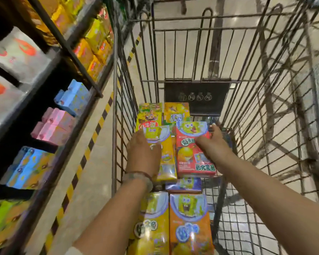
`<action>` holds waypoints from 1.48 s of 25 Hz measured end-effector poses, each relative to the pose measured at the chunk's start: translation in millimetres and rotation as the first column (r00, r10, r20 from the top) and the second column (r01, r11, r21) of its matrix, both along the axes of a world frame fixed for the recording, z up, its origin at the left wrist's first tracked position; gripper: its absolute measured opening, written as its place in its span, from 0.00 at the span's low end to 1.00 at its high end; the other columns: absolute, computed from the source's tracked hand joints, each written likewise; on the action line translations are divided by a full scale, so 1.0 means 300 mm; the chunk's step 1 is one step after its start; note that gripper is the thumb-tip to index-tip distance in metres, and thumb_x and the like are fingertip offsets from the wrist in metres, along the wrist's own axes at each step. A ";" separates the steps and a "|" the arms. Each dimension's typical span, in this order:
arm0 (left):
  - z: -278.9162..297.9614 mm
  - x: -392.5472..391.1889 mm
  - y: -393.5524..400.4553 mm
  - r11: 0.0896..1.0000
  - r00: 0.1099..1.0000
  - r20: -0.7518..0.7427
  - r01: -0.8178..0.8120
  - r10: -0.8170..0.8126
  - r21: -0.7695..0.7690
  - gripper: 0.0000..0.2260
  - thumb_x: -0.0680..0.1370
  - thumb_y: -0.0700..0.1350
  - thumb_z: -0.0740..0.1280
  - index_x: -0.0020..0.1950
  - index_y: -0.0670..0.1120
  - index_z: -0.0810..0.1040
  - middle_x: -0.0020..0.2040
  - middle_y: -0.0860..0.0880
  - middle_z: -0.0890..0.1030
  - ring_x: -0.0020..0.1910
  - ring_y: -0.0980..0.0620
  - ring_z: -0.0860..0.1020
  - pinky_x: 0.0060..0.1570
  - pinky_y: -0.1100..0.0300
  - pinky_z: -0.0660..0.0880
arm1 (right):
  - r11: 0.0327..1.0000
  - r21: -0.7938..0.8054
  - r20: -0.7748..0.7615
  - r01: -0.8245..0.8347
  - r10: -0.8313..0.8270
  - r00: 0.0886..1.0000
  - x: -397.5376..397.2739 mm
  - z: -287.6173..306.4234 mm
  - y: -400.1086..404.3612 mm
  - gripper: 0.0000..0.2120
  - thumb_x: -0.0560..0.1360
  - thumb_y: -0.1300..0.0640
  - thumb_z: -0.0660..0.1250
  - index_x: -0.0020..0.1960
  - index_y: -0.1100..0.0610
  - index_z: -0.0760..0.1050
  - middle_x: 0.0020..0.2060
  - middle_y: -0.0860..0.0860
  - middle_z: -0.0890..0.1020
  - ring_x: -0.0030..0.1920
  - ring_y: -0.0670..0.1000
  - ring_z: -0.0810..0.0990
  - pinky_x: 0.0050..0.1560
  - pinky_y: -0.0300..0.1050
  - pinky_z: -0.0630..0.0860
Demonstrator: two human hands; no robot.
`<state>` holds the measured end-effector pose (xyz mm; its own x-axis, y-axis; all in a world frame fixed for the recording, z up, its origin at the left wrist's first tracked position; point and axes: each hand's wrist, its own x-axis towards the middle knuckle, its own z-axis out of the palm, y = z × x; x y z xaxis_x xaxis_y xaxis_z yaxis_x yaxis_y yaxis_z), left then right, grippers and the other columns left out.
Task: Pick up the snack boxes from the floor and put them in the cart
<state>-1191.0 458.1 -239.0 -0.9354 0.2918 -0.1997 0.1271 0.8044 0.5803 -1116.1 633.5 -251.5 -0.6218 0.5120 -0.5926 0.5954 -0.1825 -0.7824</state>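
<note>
Both my hands reach into the wire cart (250,137). My left hand (143,153) grips a yellow snack box (167,159) from its left side. Beside it, my right hand (213,142) holds a red snack box (191,153), fingers curled over its far right edge and thumb across its front. The two boxes lie side by side above other boxes in the cart. Nearer me lie a yellow box (151,225) and an orange box (191,225), with a purple box (184,184) under the red one. At the far end lie two more boxes (163,115).
A store shelf (50,100) runs along the left with blue, pink and yellow packs. A yellow-and-black striped line (92,138) marks the floor between shelf and cart. The cart's dark child-seat flap (197,96) hangs at the far end. The cart's right half shows bare wire floor.
</note>
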 end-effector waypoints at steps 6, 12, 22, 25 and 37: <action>0.027 0.159 -0.007 0.916 0.939 -0.173 0.231 -0.299 -0.328 0.17 0.66 0.51 0.57 0.45 0.48 0.81 0.42 0.47 0.80 0.40 0.43 0.79 0.40 0.52 0.75 | 0.880 0.462 0.079 -0.109 0.082 0.994 0.059 0.039 -0.052 0.34 0.64 0.39 0.60 0.67 0.54 0.68 0.62 0.55 0.69 0.64 0.53 0.67 0.63 0.40 0.62; 0.001 0.149 0.003 0.840 0.924 -0.064 0.313 -0.378 -0.444 0.24 0.70 0.51 0.54 0.61 0.46 0.78 0.59 0.41 0.79 0.56 0.40 0.79 0.52 0.44 0.76 | 0.541 0.792 0.117 -0.285 0.324 0.939 0.112 -0.019 -0.186 0.25 0.70 0.45 0.56 0.59 0.58 0.76 0.58 0.58 0.75 0.59 0.59 0.71 0.61 0.49 0.68; -0.051 -0.104 0.106 0.877 0.972 0.014 0.218 -0.235 -0.427 0.23 0.81 0.55 0.53 0.75 0.51 0.57 0.77 0.45 0.53 0.75 0.45 0.50 0.73 0.49 0.50 | 0.320 0.773 0.393 -0.547 0.436 0.810 -0.120 -0.079 -0.093 0.26 0.79 0.41 0.49 0.74 0.49 0.60 0.76 0.51 0.59 0.68 0.60 0.65 0.63 0.51 0.66; -0.050 -0.128 0.121 0.858 0.982 -0.078 0.112 -0.174 -0.501 0.22 0.80 0.56 0.54 0.73 0.54 0.61 0.71 0.42 0.61 0.70 0.41 0.58 0.67 0.48 0.59 | 0.305 0.756 0.438 -0.579 0.422 0.794 -0.169 -0.092 -0.096 0.28 0.78 0.39 0.45 0.75 0.49 0.58 0.76 0.52 0.58 0.66 0.61 0.66 0.63 0.53 0.66; -0.087 -0.092 0.109 0.940 0.997 -0.030 0.057 -0.071 -0.335 0.23 0.80 0.48 0.55 0.75 0.52 0.57 0.75 0.44 0.53 0.74 0.44 0.49 0.70 0.47 0.54 | 0.398 0.688 0.449 -0.607 0.423 0.787 -0.228 -0.118 -0.077 0.29 0.80 0.39 0.49 0.77 0.48 0.50 0.78 0.49 0.49 0.71 0.64 0.62 0.65 0.55 0.67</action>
